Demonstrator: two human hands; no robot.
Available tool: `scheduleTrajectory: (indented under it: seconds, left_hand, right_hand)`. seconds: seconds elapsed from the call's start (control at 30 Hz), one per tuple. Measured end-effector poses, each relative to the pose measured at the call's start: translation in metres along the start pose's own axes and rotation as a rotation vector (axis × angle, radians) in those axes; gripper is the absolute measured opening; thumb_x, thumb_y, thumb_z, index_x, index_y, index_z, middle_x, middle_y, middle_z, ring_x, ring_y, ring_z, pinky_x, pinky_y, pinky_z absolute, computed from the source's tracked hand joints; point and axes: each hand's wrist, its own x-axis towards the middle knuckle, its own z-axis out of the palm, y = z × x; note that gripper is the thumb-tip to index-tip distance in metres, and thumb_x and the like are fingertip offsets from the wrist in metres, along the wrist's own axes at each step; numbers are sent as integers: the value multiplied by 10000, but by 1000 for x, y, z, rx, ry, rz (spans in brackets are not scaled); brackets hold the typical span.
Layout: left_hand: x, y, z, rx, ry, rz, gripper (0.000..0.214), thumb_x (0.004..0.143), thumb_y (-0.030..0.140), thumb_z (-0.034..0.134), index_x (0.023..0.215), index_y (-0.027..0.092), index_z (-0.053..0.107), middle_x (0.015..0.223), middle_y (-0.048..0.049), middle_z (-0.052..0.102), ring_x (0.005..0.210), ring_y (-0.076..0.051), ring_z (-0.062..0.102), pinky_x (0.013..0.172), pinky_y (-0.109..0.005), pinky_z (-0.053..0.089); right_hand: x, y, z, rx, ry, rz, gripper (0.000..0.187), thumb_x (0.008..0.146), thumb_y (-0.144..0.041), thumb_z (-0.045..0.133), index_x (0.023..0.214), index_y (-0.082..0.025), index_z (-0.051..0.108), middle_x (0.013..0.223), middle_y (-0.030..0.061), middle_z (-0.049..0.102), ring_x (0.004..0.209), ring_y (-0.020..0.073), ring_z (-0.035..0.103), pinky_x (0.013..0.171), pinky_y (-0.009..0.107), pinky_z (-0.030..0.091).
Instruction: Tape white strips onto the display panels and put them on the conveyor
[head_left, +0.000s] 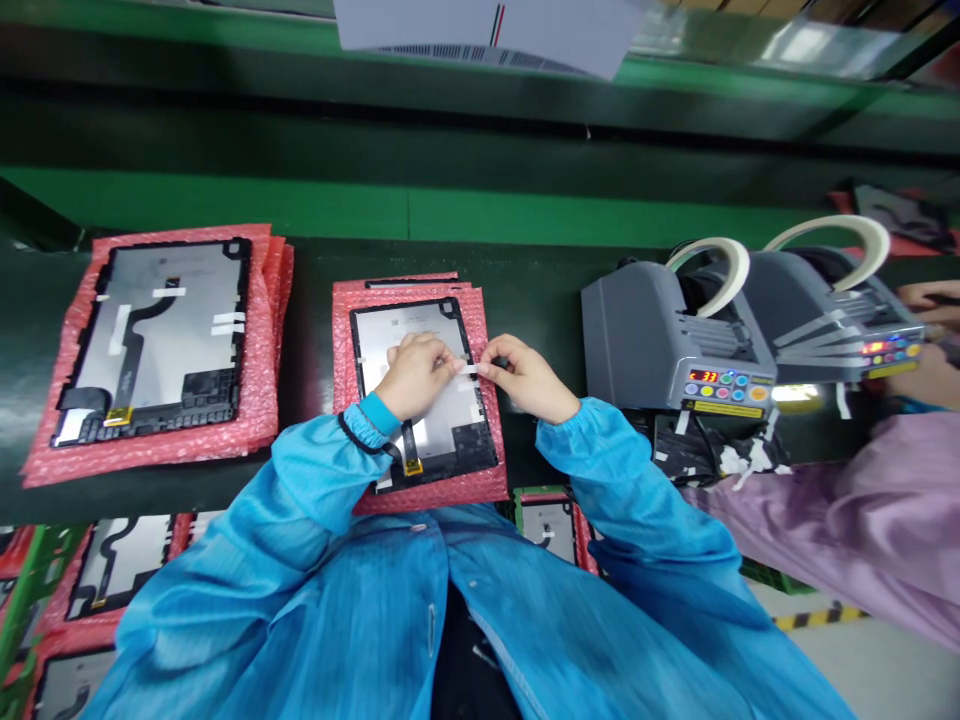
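A tablet screen panel (439, 440) with a black frame and silvery back lies on a sheet of pink bubble wrap (345, 400) in front of me. Over its right edge, a short strip of white tape (469, 369) is stretched between my two hands. My left hand (416, 375) pinches the strip's left end above the panel. At the other end, my right hand (529, 378) pinches it between thumb and forefinger, just beyond the frame. A dark ribbon cable with a gold end shows below my left hand; part of the panel is hidden under that hand.
A second panel (180, 330) rests on stacked pink bubble wrap at left. Two grey tape dispensers (637, 330) stand at right, with tape scraps before them. A co-worker's purple sleeve (847, 510) reaches in at far right. Crated panels (124, 560) sit below the bench edge.
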Motion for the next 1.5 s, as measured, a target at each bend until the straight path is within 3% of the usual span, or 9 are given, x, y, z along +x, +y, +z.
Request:
scheduleTrajectory:
  seconds: [0.13,0.6,0.77,0.87,0.97,1.1,1.2,1.37,1.5]
  left_hand:
    - [0,3,8,135,36,-12,194,875,279,542,760,161,642,901,-80,602,1025,-272,477,830,-405,329]
    - [-2,7,13,251,23,24,232,880,273,507,738,146,638,950,-115,597,1044,-301,451,828,-437,333]
    - [-3,2,12,240,82,23,140,828,272,585,773,152,633,928,-100,591,1034,-299,457,821,-424,339]
    - [-4,-4,10,185,109,43,152,813,323,625,834,173,640,912,-75,583,1012,-281,464,819,-408,340]
    - [-5,-2,10,201,68,78,177,796,362,654,814,185,656,913,-75,577,1030,-289,459,842,-425,333]
    - [-5,4,9,227,35,48,120,798,302,646,771,187,668,918,-85,584,1050,-304,458,864,-450,343]
    - [-13,-10,-3,232,105,37,64,795,224,615,811,190,667,903,-81,595,1012,-290,488,874,-441,376]
    - [-55,-64,-25,318,465,-118,170,828,261,538,919,139,613,880,-107,595,909,-271,542,881,-423,431]
    - [-70,-84,-18,297,379,-162,229,877,313,459,780,155,594,791,-99,595,845,-254,566,847,-400,459]
  right_hand:
    - [3,8,6,-157,56,-16,93,754,-175,646,681,-195,591,842,29,540,895,195,520,900,399,380]
    - [9,16,10,-249,15,37,78,735,-182,680,669,-190,639,821,25,537,875,192,526,886,397,377]
    - [-3,15,10,-280,181,55,100,738,-272,702,686,-199,659,771,30,557,819,204,530,836,398,408]
    - [-22,8,16,-357,321,-51,114,823,-262,605,830,-213,708,859,62,586,884,227,520,852,416,409]
    - [-39,3,30,-402,289,-146,302,867,-136,447,989,-205,715,937,91,603,934,234,507,859,414,416]
    - [-45,7,42,-375,277,-115,391,836,-74,378,1022,-185,703,970,105,617,931,233,517,860,411,429]
    - [-38,14,36,-258,330,-8,297,830,-141,412,946,-163,684,897,99,632,861,218,558,825,389,454]
    - [-17,11,27,-147,325,193,151,782,-309,522,785,-183,604,681,42,593,632,186,540,662,339,460]
    - [-12,-4,34,-237,423,45,119,768,-268,466,685,-208,528,724,59,605,718,200,559,728,345,438]
